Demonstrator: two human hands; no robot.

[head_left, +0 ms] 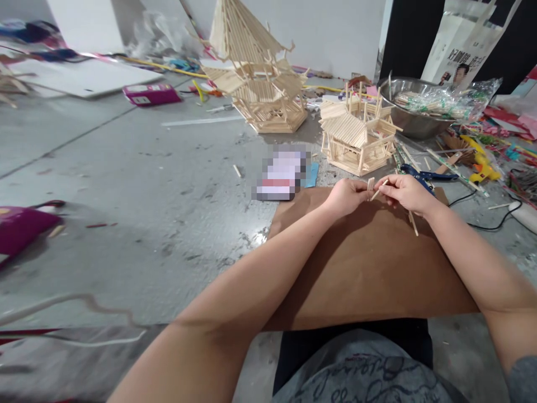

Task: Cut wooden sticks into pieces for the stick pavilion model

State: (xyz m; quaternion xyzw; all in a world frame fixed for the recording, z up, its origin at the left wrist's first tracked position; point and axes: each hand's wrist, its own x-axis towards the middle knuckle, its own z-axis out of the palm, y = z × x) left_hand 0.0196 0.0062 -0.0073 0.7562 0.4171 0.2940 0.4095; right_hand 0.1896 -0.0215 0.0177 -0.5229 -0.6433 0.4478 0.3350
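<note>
Above the far part of a brown paper sheet [356, 268], my two hands are close together. My left hand [346, 196] pinches a small bundle of short wooden sticks [371, 184] upright between its fingertips. In my right hand [405, 193], thumb and finger close on a thin wooden stick [378, 191], slanted beside the bundle. Another thin stick [414, 225] sticks out below the right hand; whether it is held or lies on the paper, I cannot tell. Just beyond stands a low stick-built pavilion model [348, 131] with posts rising from it.
A taller stick pagoda [268, 95] stands behind. Left of the paper lies a phone [281, 176]. Dark blue scissors [423, 173] and a yellow glue gun [482, 165] lie to the right, near a metal bowl [415, 123] of packaged sticks. A cable [490, 228] crosses the floor.
</note>
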